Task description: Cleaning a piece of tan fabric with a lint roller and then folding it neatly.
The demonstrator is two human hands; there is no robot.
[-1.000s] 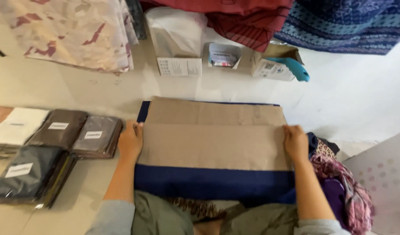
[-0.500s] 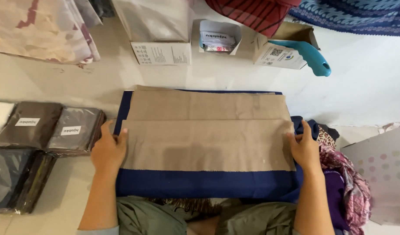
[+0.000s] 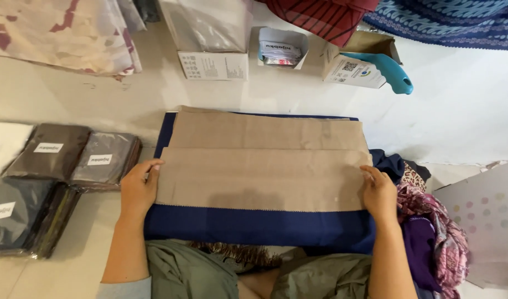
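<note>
A folded beige cloth (image 3: 265, 166) lies on top of a navy blue cloth (image 3: 254, 227) on the pale floor in front of my lap. My left hand (image 3: 136, 188) grips the left end of the beige cloth's near fold. My right hand (image 3: 380, 194) grips the right end of that same fold. The near fold lies over the lower half of the beige cloth, with its far half showing above it.
Several clear-bagged dark cloths with white labels (image 3: 55, 160) are stacked at left. A white carton (image 3: 210, 39), a small open box (image 3: 281, 49) and a box with a teal handle (image 3: 387, 72) stand beyond. Patterned fabrics (image 3: 436, 232) pile at right, next to a spotted board (image 3: 486, 216).
Both hands have pulled the near part of the beige cloth up and over, so a fold now lies across its lower half. The view has shifted slightly.
</note>
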